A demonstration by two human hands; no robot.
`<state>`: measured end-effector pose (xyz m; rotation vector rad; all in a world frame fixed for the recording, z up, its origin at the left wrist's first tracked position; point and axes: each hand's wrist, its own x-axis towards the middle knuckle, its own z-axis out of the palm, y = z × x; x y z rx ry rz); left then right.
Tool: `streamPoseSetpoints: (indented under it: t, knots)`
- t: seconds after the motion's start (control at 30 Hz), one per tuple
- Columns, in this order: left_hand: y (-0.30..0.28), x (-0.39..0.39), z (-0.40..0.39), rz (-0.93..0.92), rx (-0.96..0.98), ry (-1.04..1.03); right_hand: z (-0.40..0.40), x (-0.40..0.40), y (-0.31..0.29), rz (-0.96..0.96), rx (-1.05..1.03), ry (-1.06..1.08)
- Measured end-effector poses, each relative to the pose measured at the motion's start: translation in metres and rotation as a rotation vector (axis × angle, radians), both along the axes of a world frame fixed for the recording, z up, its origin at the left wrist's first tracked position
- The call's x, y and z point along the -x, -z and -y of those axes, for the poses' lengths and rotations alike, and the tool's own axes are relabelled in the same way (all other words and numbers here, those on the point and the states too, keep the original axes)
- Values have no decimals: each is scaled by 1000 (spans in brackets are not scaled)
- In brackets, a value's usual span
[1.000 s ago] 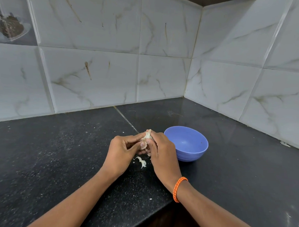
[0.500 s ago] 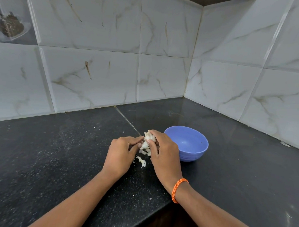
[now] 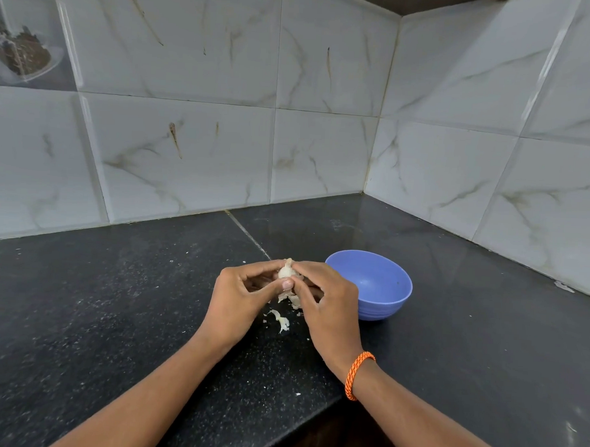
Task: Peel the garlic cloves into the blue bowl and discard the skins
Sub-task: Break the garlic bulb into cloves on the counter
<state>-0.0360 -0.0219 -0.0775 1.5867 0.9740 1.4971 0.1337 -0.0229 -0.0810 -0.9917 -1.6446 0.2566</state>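
Since earlier frames, little is shifted: pale garlic bulb (image 3: 286, 272) is kept raised between both hands.
Black speckled stone counter (image 3: 114, 300) is used as work surface, so skins are caught below.
Round blue plastic bowl (image 3: 373, 284), seemingly empty, is set just beside right hand (image 3: 327, 302) for short drop.
Left hand (image 3: 239, 298) is curled round bulb as brace; right fingertips are pinched on papery skin.
Loose white skin scraps (image 3: 281, 320) are left under hands.

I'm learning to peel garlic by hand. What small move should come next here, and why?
Probably keep pulling the loosened skin down and off. Both the left hand and the right hand pinch the garlic, papery skin hangs beneath it, and only a few skin scraps lie on the black counter. The blue bowl looks empty, so no clove seems ready to drop in.
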Motion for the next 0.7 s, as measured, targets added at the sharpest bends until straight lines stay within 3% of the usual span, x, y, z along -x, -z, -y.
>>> streamPoseSetpoints:
  t: [0.23, 0.7]
  knots:
    - [-2, 2, 1, 7, -3, 1, -5, 0, 2, -123, 88, -122]
    - [0, 6, -1, -57, -26, -2, -5, 0, 5, -123, 87, -84]
